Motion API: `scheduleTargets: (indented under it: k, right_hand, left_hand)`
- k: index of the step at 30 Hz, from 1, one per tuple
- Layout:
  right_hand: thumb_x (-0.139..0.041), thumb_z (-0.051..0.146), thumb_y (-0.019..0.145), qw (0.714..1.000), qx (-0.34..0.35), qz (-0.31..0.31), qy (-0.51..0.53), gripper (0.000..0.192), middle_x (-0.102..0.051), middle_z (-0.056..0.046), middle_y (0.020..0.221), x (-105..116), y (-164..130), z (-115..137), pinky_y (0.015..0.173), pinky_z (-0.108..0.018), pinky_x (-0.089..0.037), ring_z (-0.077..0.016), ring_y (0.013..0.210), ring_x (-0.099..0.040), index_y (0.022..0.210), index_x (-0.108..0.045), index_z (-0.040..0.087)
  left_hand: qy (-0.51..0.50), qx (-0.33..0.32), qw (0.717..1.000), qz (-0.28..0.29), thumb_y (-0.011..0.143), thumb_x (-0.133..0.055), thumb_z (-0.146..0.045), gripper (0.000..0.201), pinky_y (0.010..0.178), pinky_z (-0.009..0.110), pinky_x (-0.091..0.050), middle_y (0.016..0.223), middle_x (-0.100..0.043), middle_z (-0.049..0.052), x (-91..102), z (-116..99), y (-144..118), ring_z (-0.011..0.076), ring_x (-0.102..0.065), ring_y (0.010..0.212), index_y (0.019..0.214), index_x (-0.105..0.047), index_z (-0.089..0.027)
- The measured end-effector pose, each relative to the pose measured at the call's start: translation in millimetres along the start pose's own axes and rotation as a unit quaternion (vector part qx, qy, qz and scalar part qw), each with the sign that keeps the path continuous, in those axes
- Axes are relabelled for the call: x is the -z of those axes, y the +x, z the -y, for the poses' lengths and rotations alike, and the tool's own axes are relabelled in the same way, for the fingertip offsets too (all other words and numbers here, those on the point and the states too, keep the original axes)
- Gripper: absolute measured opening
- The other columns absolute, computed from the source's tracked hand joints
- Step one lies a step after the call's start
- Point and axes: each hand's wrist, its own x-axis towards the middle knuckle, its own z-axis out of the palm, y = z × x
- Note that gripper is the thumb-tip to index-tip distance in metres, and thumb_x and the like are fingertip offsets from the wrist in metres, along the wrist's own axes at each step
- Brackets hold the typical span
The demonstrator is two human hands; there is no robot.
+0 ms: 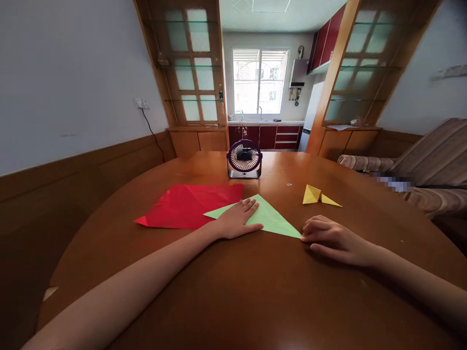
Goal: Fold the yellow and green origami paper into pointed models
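Observation:
A sheet of light green paper (274, 219), folded into a triangle, lies on the wooden table. My left hand (237, 218) rests flat on it, fingers stretched out and thumb apart, covering its middle. At the paper's right corner is my right hand (330, 238), its fingers curled together with the tips on that corner. Under the green paper's left end lies a larger red sheet (182, 206), with a folded corner at its left. A small folded yellow paper piece (312, 195) stands beyond my right hand, touching neither hand.
A small purple desk fan (244, 158) stands at the far side of the round table (226, 296). To the right is a striped sofa (430, 155). Wooden cabinets with glass shelves flank the kitchen opening. A black cord (151, 129) hangs from the left wall socket.

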Motion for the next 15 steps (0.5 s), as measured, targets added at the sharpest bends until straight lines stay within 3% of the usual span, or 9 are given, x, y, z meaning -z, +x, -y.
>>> scheduleTargets:
  k: [5,9,12,15]
  right_hand:
    - [-0.047,0.04,0.097,0.994,-0.053,-0.037,0.087,0.035,-0.064,-0.01,0.097,2.5,-5.6,-5.0,0.089,-0.039,-0.046,-0.0225,0.097,-0.058,0.09,-0.074,0.018]
    - [-0.043,0.045,0.097,0.976,-0.105,-0.125,0.145,0.043,-0.064,-0.01,0.095,5.6,0.8,-7.4,0.08,-0.035,-0.049,-0.0211,0.088,-0.061,0.082,-0.073,0.017]
    - [-0.045,0.041,0.097,0.975,-0.082,-0.168,0.124,0.038,-0.065,-0.009,0.094,3.3,18.5,-4.3,0.078,-0.032,-0.049,-0.0201,0.087,-0.062,0.086,-0.073,0.018]
    - [-0.045,0.035,0.098,0.988,-0.005,-0.133,0.078,0.033,-0.066,-0.01,0.096,-6.8,43.5,0.1,0.078,-0.031,-0.05,-0.0188,0.088,-0.061,0.092,-0.072,0.018]
  left_hand:
    - [0.0,0.004,1.0,0.001,0.091,-0.029,-0.068,0.085,0.119,0.036,-0.008,0.159,-0.01,0.012,1.8,-2.5,-1.4,0.026,-0.007,0.148,0.152,-0.018,-0.011]
    - [-0.003,0.001,1.0,0.0,0.091,-0.027,-0.069,0.085,0.119,0.037,-0.007,0.159,-0.01,0.012,0.5,-1.3,-0.1,0.0258,-0.006,0.148,0.153,-0.018,-0.011]
    - [-0.005,-0.003,1.0,-0.008,0.09,-0.026,-0.071,0.086,0.119,0.038,-0.008,0.159,-0.011,0.012,-2.1,1.2,1.1,0.0261,-0.008,0.148,0.152,-0.018,-0.013]
    - [-0.008,-0.002,1.0,-0.023,0.089,-0.028,-0.073,0.088,0.119,0.038,-0.009,0.159,-0.013,0.012,-3.2,1.6,1.1,0.0268,-0.01,0.147,0.152,-0.021,-0.013]
